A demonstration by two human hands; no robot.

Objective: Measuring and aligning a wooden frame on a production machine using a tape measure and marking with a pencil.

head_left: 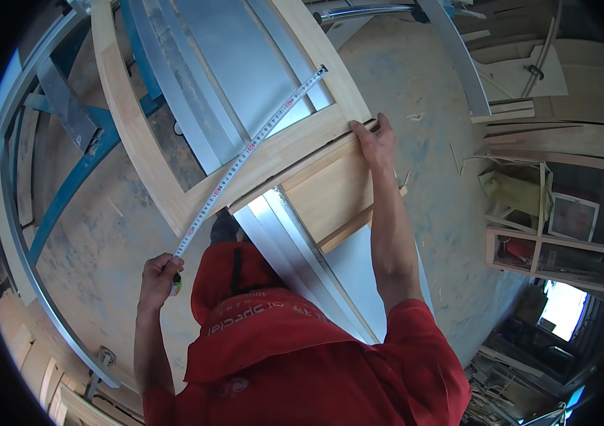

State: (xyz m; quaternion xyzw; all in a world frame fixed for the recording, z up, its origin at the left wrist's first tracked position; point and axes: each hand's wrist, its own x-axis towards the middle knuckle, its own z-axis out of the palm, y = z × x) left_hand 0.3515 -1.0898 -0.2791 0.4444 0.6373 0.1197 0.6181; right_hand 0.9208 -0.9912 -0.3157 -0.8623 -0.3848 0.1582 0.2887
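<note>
In my left hand (154, 281) is a tape measure (176, 285), its small case partly hidden by my closed fingers. The white tape blade (251, 148) runs out of it diagonally, up and to the right, across a pale wooden frame (295, 143). Its metal end hook lies near the frame's right stile. At the near right corner of that frame, my right hand (377, 145) grips the edge with thumb and fingers. The frame lies over a grey metal machine table (227, 64) with long grooves.
Nearer my body, metal rails (277, 224) and a flat wooden board (334, 188) extend under the frame. Curved-looking blue and silver metal framework (96, 156) stands to the left. Small wooden frames (554, 259) and offcuts lie on the right. Wood scraps dot the floor (430, 184).
</note>
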